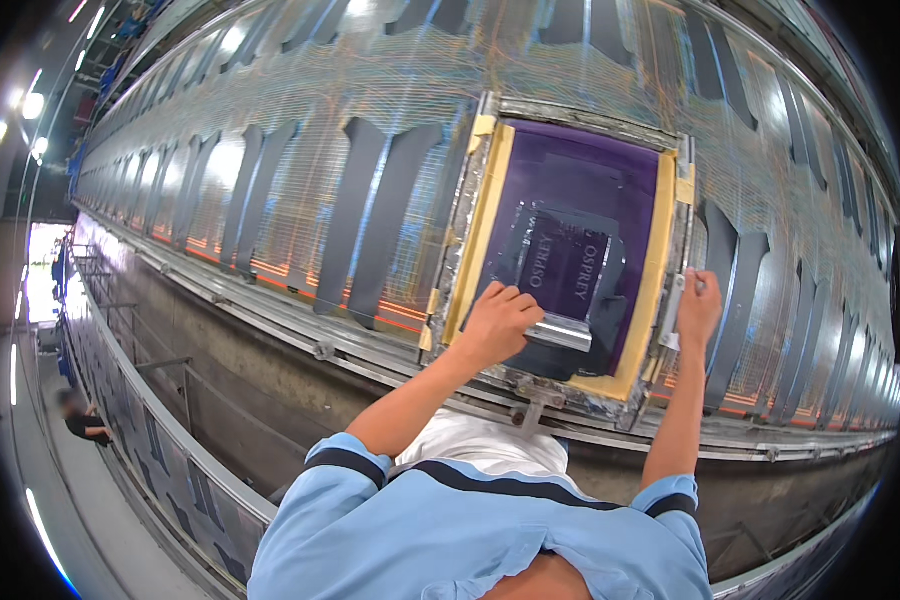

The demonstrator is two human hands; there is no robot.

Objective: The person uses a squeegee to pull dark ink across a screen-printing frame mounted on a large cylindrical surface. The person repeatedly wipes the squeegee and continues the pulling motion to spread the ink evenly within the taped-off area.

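A screen-printing frame (686, 165) with purple mesh (570, 150) lies on the long table in front of me. Yellow tape (646, 300) lines its inner sides. Dark ink (613, 272) surrounds a stencil with pale lettering in the middle of the mesh. My left hand (503, 320) is closed round the left end of a squeegee (564, 331), whose metal bar lies across the lower part of the mesh. At the frame's right side, my right hand (700, 303) is closed on a light-coloured handle (674, 312).
Rows of dark grey cut fabric pieces (348, 215) lie on the long table (300, 220), left and right of the frame. A metal rail (270, 290) runs along its near edge. Behind me stands another long table (170, 450). A person (87, 425) stands far left in the aisle.
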